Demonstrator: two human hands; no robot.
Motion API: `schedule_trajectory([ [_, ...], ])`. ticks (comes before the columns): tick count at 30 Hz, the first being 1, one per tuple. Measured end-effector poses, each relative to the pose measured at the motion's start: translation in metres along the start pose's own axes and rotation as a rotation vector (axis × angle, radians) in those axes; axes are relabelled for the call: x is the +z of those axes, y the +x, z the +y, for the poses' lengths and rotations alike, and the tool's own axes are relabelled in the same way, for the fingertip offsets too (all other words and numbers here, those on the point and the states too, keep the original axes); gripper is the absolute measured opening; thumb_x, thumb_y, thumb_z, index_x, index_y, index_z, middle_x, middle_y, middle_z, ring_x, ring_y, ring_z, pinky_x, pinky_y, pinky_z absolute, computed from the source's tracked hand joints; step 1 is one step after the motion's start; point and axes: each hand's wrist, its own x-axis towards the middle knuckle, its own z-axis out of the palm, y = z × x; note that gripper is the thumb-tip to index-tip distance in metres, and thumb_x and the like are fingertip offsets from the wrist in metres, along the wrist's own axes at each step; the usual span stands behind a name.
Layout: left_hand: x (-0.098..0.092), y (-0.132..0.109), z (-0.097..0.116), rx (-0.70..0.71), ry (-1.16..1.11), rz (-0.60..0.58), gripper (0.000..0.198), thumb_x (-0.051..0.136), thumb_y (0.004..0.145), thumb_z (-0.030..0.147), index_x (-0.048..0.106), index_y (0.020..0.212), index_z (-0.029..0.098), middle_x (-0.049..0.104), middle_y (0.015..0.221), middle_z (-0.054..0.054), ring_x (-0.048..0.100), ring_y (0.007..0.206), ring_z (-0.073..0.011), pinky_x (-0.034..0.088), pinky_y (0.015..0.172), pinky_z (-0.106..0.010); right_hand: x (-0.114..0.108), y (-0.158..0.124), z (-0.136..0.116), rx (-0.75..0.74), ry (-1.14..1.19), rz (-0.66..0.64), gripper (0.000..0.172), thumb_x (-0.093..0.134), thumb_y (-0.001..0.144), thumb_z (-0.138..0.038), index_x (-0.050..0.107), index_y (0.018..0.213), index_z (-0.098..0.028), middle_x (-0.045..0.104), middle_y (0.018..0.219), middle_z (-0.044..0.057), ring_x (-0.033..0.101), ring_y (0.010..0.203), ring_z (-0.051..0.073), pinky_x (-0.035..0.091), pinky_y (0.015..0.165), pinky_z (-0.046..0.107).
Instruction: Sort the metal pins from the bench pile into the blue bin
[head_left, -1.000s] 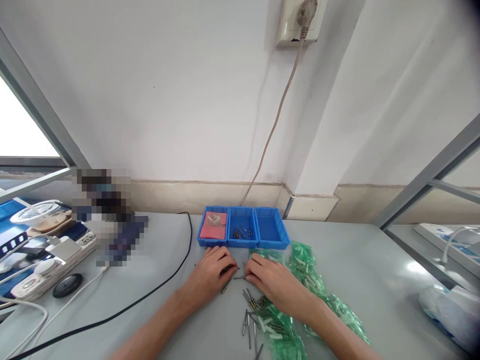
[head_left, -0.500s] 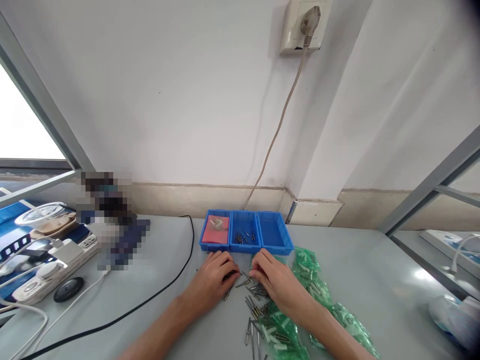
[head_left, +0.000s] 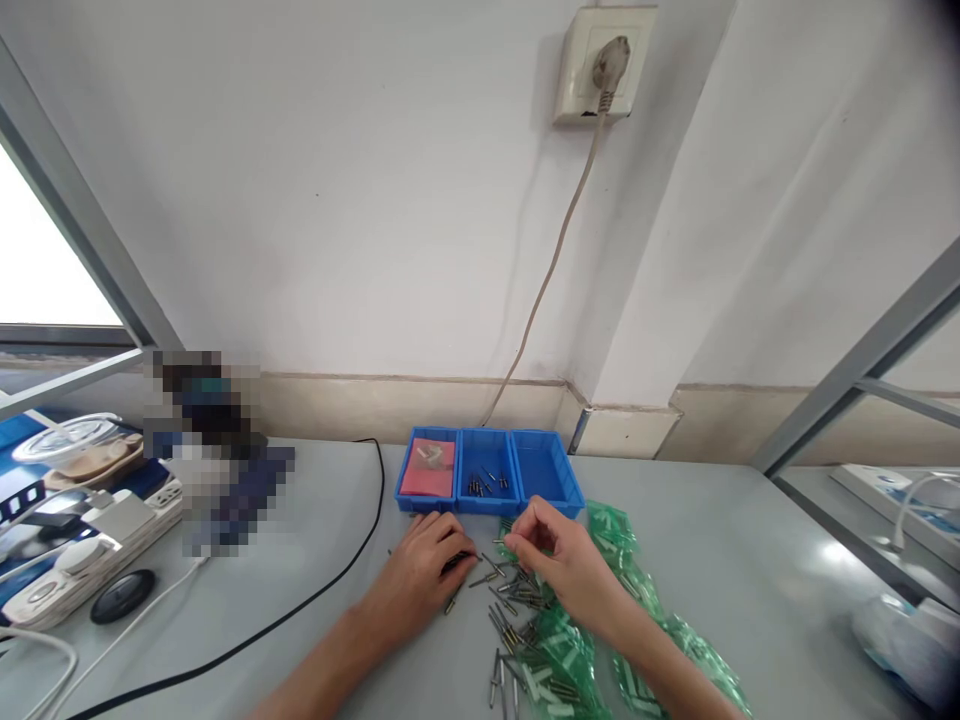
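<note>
Behind everything, plain whitewashed wall (head_left: 420, 200); below it, smooth grey bench (head_left: 420, 680), with three blue plastic trays (head_left: 541, 470) set side by side near the far edge. Just on the near side of the trays, two bare hands low over the bench, with a narrow gap between.

Right hand (head_left: 555, 555): grip closed at thumb and fingertips, apparently pinching one small brass-coloured metal pin (head_left: 498, 541). Juts leftward from the fingertips, long axis roughly crosswise, towards the left hand (head_left: 429, 560).

Left hand: palm down, fingers curled, grip closed around thin dark metal pins (head_left: 459, 561), too shaded to count. Below the thumb, one slanting brass-and-grey pin (head_left: 452, 600).

Within the gap, a few loose slender grey pins (head_left: 487, 578), slanted at differing angles, near both hands. Closer to the body, below the fingertips of the right hand, scattered pile of long grey pins with brass-coloured collars (head_left: 508, 629), nearer to the right grip than to the left, some pointing back towards the wearer. Beside the pile, crinkled green plastic bag (head_left: 574, 650); beyond the right forearm, more green bags (head_left: 645, 582).
</note>
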Motion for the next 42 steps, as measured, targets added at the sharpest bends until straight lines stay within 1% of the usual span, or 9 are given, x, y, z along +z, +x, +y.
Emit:
schedule_trajectory([
  [6,0.001,-0.001,-0.001,0.003,-0.012,0.005,0.007,0.067,0.104,0.017,0.071,0.101,0.022,0.067,0.101,-0.002,0.059,0.094,-0.0201,0.044,0.086,-0.036,-0.003,0.004,0.005,0.002,0.204,0.005,0.031,0.078,0.094,-0.04,0.056,0.08,-0.023,0.066,0.086,0.0,0.057,0.073,0.016,0.048,0.07,0.029],
  [11,-0.001,-0.001,0.0,0.007,-0.013,-0.006,0.01,0.063,0.107,0.021,0.071,0.1,0.021,0.067,0.1,-0.004,0.06,0.092,-0.0206,0.045,0.085,-0.037,-0.004,0.003,0.005,0.024,0.203,-0.018,0.025,0.071,0.099,-0.048,0.067,0.101,-0.024,0.061,0.08,-0.002,0.059,0.073,0.017,0.051,0.07,0.03],
  [13,-0.002,0.0,0.001,0.015,-0.013,0.0,0.013,0.061,0.108,0.023,0.071,0.099,0.021,0.068,0.099,-0.004,0.06,0.092,-0.0208,0.046,0.085,-0.037,-0.004,0.002,0.005,0.013,0.183,-0.013,0.03,0.064,0.103,-0.053,0.07,0.107,-0.023,0.062,0.086,0.0,0.061,0.074,0.017,0.052,0.07,0.031],
  [16,-0.003,0.0,0.001,0.012,-0.014,-0.003,0.012,0.062,0.108,0.023,0.071,0.1,0.021,0.068,0.099,-0.004,0.061,0.093,-0.0208,0.046,0.086,-0.037,-0.003,0.003,0.005,0.015,0.194,0.002,0.039,0.059,0.104,-0.059,0.071,0.103,-0.022,0.063,0.091,0.002,0.06,0.071,0.016,0.052,0.067,0.031],
  [22,-0.003,0.0,0.0,0.009,0.0,-0.008,0.01,0.063,0.106,0.021,0.072,0.101,0.021,0.068,0.1,-0.003,0.061,0.091,-0.0198,0.046,0.084,-0.036,0.001,0.004,0.004,0.087,0.262,0.034,0.054,0.059,0.097,-0.074,0.067,0.096,-0.021,0.062,0.08,0.0,0.055,0.06,0.014,0.045,0.057,0.028],
  [26,-0.005,0.0,0.002,0.016,0.0,-0.011,0.01,0.063,0.107,0.022,0.072,0.102,0.021,0.068,0.1,-0.003,0.062,0.091,-0.0197,0.047,0.086,-0.035,0.002,0.004,0.005,0.105,0.268,0.055,0.054,0.058,0.099,-0.073,0.064,0.09,-0.02,0.058,0.073,-0.003,0.052,0.056,0.012,0.038,0.053,0.026],
  [31,-0.009,0.0,0.007,0.003,-0.018,-0.041,0.01,0.065,0.107,0.03,0.071,0.108,0.022,0.068,0.103,-0.004,0.062,0.095,-0.0213,0.046,0.088,-0.037,0.002,0.005,0.009,0.085,0.288,0.093,0.049,0.06,0.099,-0.071,0.062,0.094,-0.021,0.061,0.082,-0.002,0.052,0.059,0.012,0.041,0.056,0.027],
  [36,-0.013,0.0,0.009,0.011,0.012,-0.087,0.023,0.07,0.103,0.04,0.07,0.12,0.024,0.067,0.109,-0.007,0.061,0.098,-0.0242,0.047,0.089,-0.039,0.003,0.005,0.011,0.092,0.273,0.065,0.045,0.059,0.1,-0.068,0.062,0.1,-0.022,0.06,0.082,-0.002,0.053,0.062,0.013,0.043,0.058,0.027],
  [42,-0.012,0.001,0.008,0.022,0.036,-0.118,0.021,0.068,0.105,0.035,0.073,0.125,0.028,0.065,0.111,-0.006,0.06,0.099,-0.0239,0.046,0.088,-0.039,0.005,0.004,0.01,0.094,0.246,0.051,0.042,0.057,0.102,-0.065,0.061,0.102,-0.023,0.059,0.083,-0.002,0.053,0.062,0.013,0.043,0.058,0.028],
])
